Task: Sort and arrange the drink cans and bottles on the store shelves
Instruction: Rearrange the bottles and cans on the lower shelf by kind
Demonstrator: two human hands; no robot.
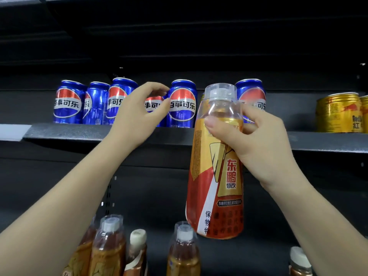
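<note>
Right hand (256,144) grips a bottle (217,166) at its neck, fingers wrapped round, bottle upright in the air in front of the upper shelf (79,133) edge. Left hand (139,114) half open, fingers curled, thumb and fingertips at a blue can (154,105) set back in the row; firm hold can't be told. More blue cans (68,102) stand along the shelf, gold cans (336,113) far right. Bottles (109,246) stand on the lower level below.
</note>
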